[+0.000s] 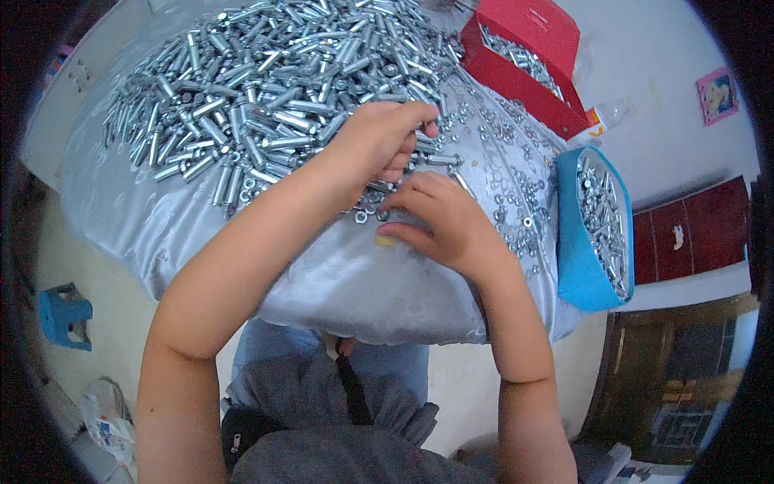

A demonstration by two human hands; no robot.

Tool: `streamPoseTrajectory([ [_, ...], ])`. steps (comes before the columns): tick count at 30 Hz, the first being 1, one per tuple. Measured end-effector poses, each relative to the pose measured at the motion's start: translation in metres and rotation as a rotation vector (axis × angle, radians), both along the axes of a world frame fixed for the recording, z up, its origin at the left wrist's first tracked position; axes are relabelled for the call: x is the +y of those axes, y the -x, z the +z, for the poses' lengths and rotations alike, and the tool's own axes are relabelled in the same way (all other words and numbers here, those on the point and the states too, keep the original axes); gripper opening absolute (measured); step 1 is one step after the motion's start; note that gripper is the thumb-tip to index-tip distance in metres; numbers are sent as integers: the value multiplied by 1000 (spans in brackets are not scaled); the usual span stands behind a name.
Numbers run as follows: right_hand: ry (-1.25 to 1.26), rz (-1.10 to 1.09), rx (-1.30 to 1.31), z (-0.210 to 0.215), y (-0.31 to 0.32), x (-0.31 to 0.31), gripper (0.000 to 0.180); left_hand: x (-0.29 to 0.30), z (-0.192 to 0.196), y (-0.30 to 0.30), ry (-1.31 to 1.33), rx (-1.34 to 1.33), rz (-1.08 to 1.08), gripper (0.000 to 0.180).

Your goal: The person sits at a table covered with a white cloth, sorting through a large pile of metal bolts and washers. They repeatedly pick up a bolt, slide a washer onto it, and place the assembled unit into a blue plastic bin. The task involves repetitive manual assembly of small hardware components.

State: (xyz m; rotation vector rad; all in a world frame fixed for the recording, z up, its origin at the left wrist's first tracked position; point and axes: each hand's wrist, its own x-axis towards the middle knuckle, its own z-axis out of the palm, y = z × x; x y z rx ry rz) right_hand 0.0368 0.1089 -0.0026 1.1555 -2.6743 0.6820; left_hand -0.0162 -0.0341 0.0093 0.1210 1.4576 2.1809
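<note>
My left hand (380,143) is closed, its fingers curled in and the thumb pressed against the index finger, over the near right edge of a big pile of silvery sleeve anchor bolts (266,97). Whatever it grips is hidden. Just below it and to the right, my right hand (447,218) has its thumb apart from its bent fingers, with nothing visible between them. The fingertips are close to a few loose hex nuts (361,216). Near that thumb lies a small yellow piece (385,241). A single bolt (439,160) lies just beyond the right hand.
A shiny silver-grey cloth (355,298) covers the table. Scattered nuts and washers (528,221) lie on the right. Beyond them are a red box (564,117) and a light blue bin (576,242), both holding metal bolts. A blue stool (64,315) stands on the floor at left.
</note>
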Motion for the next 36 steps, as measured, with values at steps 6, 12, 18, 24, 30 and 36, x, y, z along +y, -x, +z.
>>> streamPoseTrajectory([
  [6, 13, 45, 2, -8, 4, 3, 16, -1, -1, 1, 28, 26, -14, 24],
  [12, 4, 20, -17, -5, 4, 9, 14, -1, -3, 5, 42, 35, -18, 24],
  [18, 555, -323, 71, 11, 1, 18, 15, 2, 1, -2, 244, 216, 69, 25],
  [24, 802, -272, -13, 5, 3, 14, 19, 6, -4, -10, 236, 512, 85, 25],
  [30, 688, -329, 68, 7, 2, 17, 18, 5, -4, -10, 192, 363, 12, 26],
  [36, 834, -300, -80, 6, 3, 16, 17, 3, 0, -12, 168, 320, -34, 26],
])
